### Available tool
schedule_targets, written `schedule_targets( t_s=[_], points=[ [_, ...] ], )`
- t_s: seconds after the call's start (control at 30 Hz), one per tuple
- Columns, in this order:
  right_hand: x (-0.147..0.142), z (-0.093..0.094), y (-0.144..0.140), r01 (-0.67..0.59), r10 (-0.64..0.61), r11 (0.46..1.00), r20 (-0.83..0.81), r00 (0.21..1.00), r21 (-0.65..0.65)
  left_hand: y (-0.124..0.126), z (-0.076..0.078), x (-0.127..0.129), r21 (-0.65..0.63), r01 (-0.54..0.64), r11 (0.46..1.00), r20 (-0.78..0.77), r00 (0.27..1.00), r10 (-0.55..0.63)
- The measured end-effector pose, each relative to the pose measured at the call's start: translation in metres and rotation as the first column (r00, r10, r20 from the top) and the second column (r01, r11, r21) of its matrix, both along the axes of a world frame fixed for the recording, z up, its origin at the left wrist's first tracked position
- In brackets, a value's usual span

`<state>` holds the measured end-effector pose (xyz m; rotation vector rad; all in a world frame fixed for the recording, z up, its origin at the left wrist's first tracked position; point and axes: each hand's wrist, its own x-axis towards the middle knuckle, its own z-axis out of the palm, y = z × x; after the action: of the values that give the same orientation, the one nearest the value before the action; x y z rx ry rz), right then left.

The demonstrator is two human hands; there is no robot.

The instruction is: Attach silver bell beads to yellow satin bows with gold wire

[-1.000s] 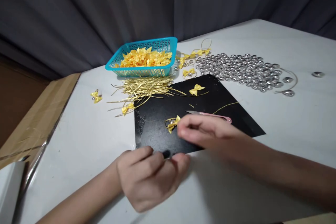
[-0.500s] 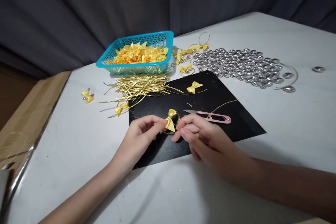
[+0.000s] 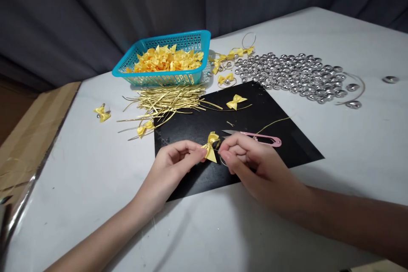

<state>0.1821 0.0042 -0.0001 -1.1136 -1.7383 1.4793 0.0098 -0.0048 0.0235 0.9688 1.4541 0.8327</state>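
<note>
Over the black mat [image 3: 194,182], my left hand [image 3: 178,163] pinches a yellow ribbon bow [image 3: 211,153] between thumb and fingertips. My right hand [image 3: 251,157] is closed, with thumb and forefinger pinching a thin gold wire [image 3: 216,149] that runs from the bow's middle. A small curl of wire shows below the right fingertips. Just beyond the right hand lie pink thread snips [image 3: 270,140], partly hidden by that hand. Another yellow bow [image 3: 236,102] rests farther up the mat.
A blue basket [image 3: 159,77] of yellow bows stands at the back, with a pile of gold wires [image 3: 170,101] before it. Silver beads [image 3: 293,72] spread at the right rear. Several wired bows [image 3: 226,79] lie beside them; single bows [image 3: 102,114] lie at left.
My right hand has drawn slightly right from the bow, its fingers curling tighter around the wire. The bow has tilted, and the wire loop beside it looks smaller. The view has shifted slightly.
</note>
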Motion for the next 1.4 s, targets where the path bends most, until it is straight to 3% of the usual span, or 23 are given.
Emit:
schedule_targets(
  t_s=[0.73, 1.4],
  points=[
    [-0.0047, -0.0027, 0.0033, 0.001, -0.002, 1.000, -0.025, 1.000, -0.023, -0.0040, -0.0029, 0.0020, 0.030, 0.042, 0.999, 0.002, 0.999, -0.042],
    [-0.0022, -0.0028, -0.0005, -0.054, 0.051, 0.984, 0.021, 0.998, 0.169, -0.0060, -0.0057, 0.0053, 0.135, 0.025, 0.990, 0.094, 0.995, -0.038]
  ],
)
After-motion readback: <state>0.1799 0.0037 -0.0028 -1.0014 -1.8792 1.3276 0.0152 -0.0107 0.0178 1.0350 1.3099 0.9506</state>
